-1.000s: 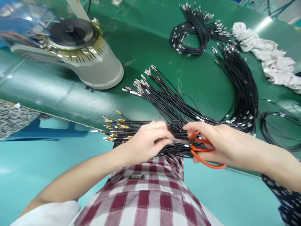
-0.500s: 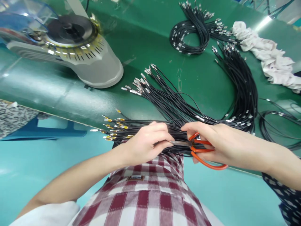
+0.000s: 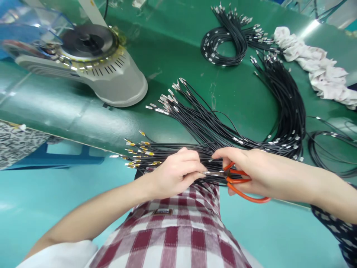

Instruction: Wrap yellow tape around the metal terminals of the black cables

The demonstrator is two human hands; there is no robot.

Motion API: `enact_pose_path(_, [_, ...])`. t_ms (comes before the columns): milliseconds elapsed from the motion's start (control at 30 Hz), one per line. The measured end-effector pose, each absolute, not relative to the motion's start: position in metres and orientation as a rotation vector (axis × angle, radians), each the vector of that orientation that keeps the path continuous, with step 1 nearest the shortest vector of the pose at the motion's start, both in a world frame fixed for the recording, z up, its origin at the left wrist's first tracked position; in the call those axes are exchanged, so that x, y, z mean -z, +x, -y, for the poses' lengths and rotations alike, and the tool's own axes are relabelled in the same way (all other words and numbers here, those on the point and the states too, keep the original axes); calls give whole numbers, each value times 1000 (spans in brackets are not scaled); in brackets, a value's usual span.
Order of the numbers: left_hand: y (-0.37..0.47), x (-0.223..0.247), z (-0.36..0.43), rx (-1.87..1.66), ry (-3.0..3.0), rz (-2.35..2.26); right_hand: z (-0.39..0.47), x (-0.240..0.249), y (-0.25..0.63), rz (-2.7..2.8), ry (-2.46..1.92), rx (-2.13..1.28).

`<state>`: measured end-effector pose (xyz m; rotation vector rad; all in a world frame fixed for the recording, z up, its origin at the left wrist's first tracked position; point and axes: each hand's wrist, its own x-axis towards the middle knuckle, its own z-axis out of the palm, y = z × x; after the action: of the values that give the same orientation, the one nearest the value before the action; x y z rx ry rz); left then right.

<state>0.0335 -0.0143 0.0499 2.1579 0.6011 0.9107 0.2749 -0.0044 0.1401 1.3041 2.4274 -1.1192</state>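
My right hand (image 3: pixel 242 167) grips orange-handled scissors (image 3: pixel 249 199), whose blades point left. At the blade tips, my left hand (image 3: pixel 181 171) is pinched closed around something small; the fingers hide most of it. Beneath both hands runs a bundle of black cables (image 3: pixel 164 148) along the table's front edge, with yellow and silver tips at its left end. Just beyond lies a second cable bundle (image 3: pixel 192 117) with pale silver ends, fanning out to the left.
A grey machine (image 3: pixel 125 82) with a dark disc stands at the left. Farther back on the green table (image 3: pixel 178 48) lie a coiled cable bundle (image 3: pixel 206 44) and a crumpled white cloth (image 3: pixel 315 63). A curved cable bunch (image 3: pixel 292 93) and thin loose cables (image 3: pixel 312 149) are at the right.
Both hands stay almost in place, with the scissor blades still at my left fingertips. The whole view has shifted slightly.
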Motion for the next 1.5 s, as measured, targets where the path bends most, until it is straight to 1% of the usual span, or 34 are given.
enact_pose_path(100, [32,-47,15,-920,2152,-583,4,-139,273,-2324,1254,1237])
enact_pose_path(300, [31,-44,16,-1017,2104,-569,3,-137,267,-2321,1236,1182])
enact_pose_path(467, [30,-42,17,-1047,2063,-583,3,-135,263,-2287,1237,1315])
enact_pose_path(567, [29,-42,17,-1071,1909,-644,-2,-134,268,-2327,1351,1450])
enact_pose_path(633, [27,-43,16,-1084,1746,-732,-15,-129,279,-2438,1576,1438])
enact_pose_path(667, [26,-44,15,-1092,1660,-777,-25,-124,286,-2510,1720,1360])
enact_pose_path(733, [24,-45,12,-1116,1509,-844,-50,-111,302,-2650,1984,1010])
enact_pose_path(833, [23,-46,9,-1143,1387,-872,-93,-85,323,-2728,2093,447])
enact_pose_path(900, [23,-45,9,-1150,1354,-871,-114,-69,331,-2691,2051,249])
enact_pose_path(1033, [22,-43,11,-1148,1330,-884,-134,-50,337,-2549,2039,157])
enact_pose_path(1200, [22,-43,6,-1138,1373,-916,-141,-54,345,-2537,2030,122])
enact_pose_path(1400, [12,-42,-3,-1201,1727,-1204,-141,-57,351,-2420,2014,-85])
enact_pose_path(1500, [7,-41,-4,-1213,1729,-1264,-138,-51,352,-2401,1986,-170])
